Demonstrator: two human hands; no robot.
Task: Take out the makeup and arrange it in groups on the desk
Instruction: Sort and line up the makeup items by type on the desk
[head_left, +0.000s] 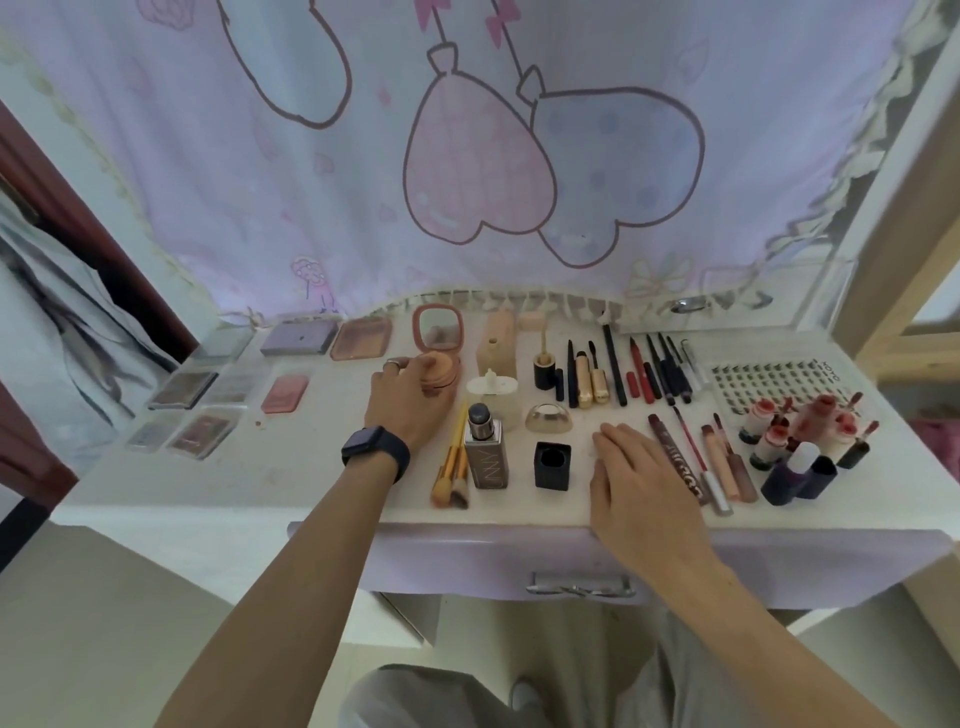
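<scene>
White desk (234, 483) is covered with grouped makeup (642, 371); an orange compact (444, 371) is gripped by the left hand (410, 410), the right hand (639, 478) laid flat, fingers together.

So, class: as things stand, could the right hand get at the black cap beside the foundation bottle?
Probably yes. The right hand lies flat on the desk, the black cap just left of it, nothing between. The left hand grips the compact.
</scene>
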